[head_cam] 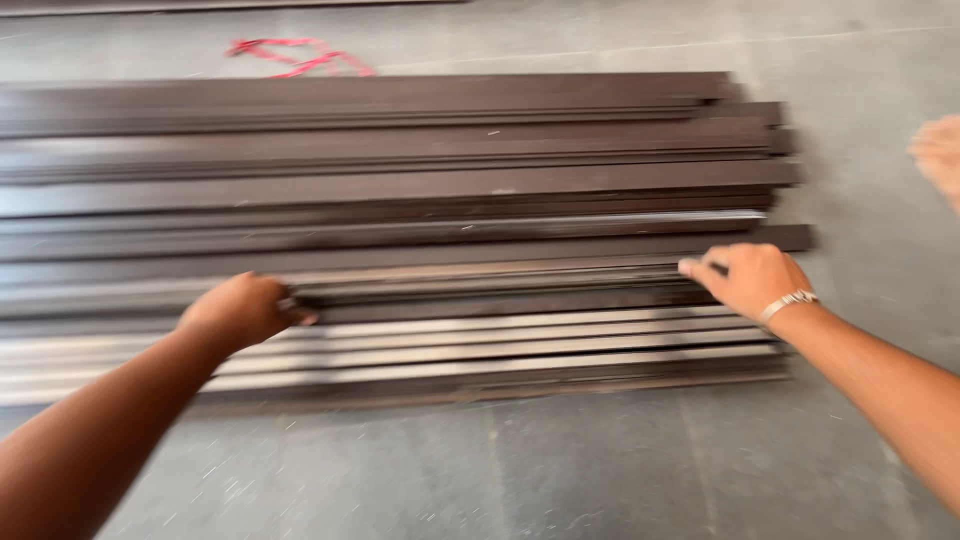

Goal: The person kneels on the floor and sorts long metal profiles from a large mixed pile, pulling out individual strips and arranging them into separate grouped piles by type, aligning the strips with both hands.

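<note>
My left hand (245, 308) is curled, fingers pinching the edge of a dark strip (500, 290) in the stack of long strips (400, 190). My right hand (752, 280), a metal bracelet (787, 303) on its wrist, grips the same strip near its end, fingers bent over it. The strip lies flat on the pile on the grey floor (560, 470), its long axis running left to right. Beyond the stack lies a red cord (295, 55).

Motion blur smears the stack of dark strips (400, 230), so single edges run together, and its left end is cut off by the frame. The left hand's (245, 308) fingertips are hidden, curled under. At the right edge, a blurred foot (940, 155) is half out of view.
</note>
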